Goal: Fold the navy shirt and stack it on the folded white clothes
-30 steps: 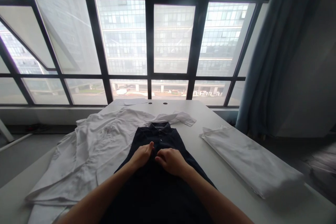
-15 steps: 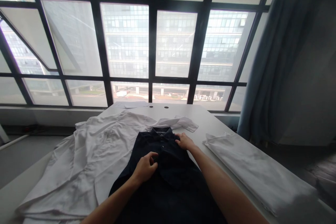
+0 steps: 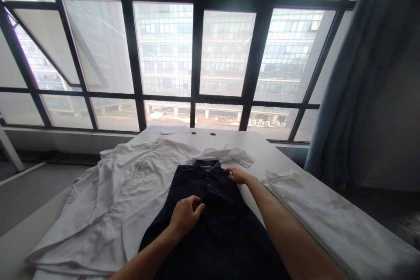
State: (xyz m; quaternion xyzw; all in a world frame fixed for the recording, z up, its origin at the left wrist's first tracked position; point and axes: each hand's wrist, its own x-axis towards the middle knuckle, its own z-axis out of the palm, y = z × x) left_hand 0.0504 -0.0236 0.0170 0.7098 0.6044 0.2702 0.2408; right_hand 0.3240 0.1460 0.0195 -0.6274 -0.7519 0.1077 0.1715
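Observation:
A dark navy button-up shirt (image 3: 219, 223) lies front up before me, with its collar at the far end and small buttons down the front. My right hand (image 3: 239, 176) is at the shoulder on the right, thumb and fingers closed on the fabric's edge. Over the left side of the shirt front rests my left hand (image 3: 185, 215). Its fingers are loosely curled, the thumb stands apart from them, and no cloth shows gathered between them.
Rumpled white garments (image 3: 108, 201) spread over the left of the white table (image 3: 259, 144). A white sleeve-like piece (image 3: 241, 155) lies beyond the collar. To the right is a folded white cloth (image 3: 331, 214). Windows stand behind, with a grey-blue curtain (image 3: 348, 96) at the right.
The view has shifted slightly left. My right hand has moved a little outward along the shirt's shoulder. The left hand stays over the shirt front.

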